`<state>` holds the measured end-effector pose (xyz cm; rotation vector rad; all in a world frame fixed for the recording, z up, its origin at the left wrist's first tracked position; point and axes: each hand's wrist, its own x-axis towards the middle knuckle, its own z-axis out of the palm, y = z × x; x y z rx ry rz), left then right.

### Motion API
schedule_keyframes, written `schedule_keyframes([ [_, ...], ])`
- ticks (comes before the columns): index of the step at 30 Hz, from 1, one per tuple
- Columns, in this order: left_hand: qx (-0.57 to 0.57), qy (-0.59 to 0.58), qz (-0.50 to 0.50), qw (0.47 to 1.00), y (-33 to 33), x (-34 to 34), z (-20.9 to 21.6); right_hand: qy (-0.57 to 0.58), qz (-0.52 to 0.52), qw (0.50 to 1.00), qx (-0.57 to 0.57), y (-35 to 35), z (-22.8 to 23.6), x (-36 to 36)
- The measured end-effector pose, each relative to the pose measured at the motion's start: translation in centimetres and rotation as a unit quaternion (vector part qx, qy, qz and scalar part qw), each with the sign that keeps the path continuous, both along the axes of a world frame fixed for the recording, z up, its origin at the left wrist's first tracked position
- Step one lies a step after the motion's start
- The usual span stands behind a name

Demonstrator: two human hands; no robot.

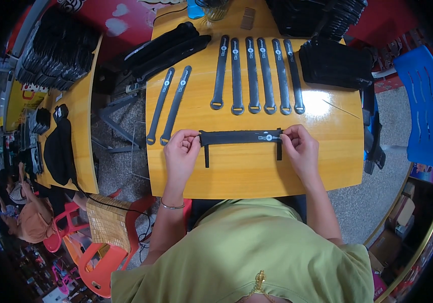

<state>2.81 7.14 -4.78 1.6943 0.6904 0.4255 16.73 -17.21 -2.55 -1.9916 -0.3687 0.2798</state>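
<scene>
**A:** Head view is all there is, looking straight down. A person in a green shirt sits at a wooden table (pixel 257 174), and both hands are on one black strap (pixel 239 137) stretched flat across the front-middle of the tabletop.

**B:** How are the hands on it?

**A:** The left hand (pixel 182 151) has its fingers closed on the strap's left end, pinching it between thumb and fingertips. The right hand (pixel 300 148) does the same on the right end, fingers curled shut around it. The strap runs straight between them, and a short black tail hangs toward the person at each end. There's a small pale mark near its right end. A thin bracelet (pixel 171 205) sits on the left wrist.

**B:** What else is on the table?

**A:** A neat row of six straps (pixel 257 76) laid side by side further back, loop ends pointing toward the person. Left of those, two more straps (pixel 168 103) lying at a slant, just beyond the left hand. A pile of black pieces (pixel 335 63) sits at the back right corner, and a long dark bundle (pixel 168 48) at the back left.

**B:** And around it?

**A:** A second wooden table (pixel 80 116) to the left with black stuff on it, a blue plastic chair (pixel 421 101) to the right, red plastic chairs (pixel 93 255) lower left, where other people sit.
</scene>
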Motion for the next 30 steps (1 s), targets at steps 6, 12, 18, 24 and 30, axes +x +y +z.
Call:
schedule_keyframes([
  [6,0.001,0.003,0.002,1.000,-0.10,0.08,0.18,-0.008,-0.003,1.000,-0.003,0.08,0.01,-0.02],
  [12,-0.006,0.003,0.006,1.000,-0.15,0.14,0.30,-0.004,-0.007,1.000,-0.007,0.12,-0.04,-0.06],
  [18,-0.004,0.003,0.003,1.000,-0.05,0.10,0.46,-0.012,-0.017,1.000,-0.013,0.34,0.12,-0.23],
  [24,0.000,0.003,0.005,1.000,-0.07,0.13,0.45,-0.023,-0.017,0.999,-0.018,0.30,-0.16,-0.15],
  [30,-0.002,0.007,0.007,1.000,-0.15,0.30,0.57,-0.042,-0.013,0.998,-0.034,0.31,-0.05,-0.18],
])
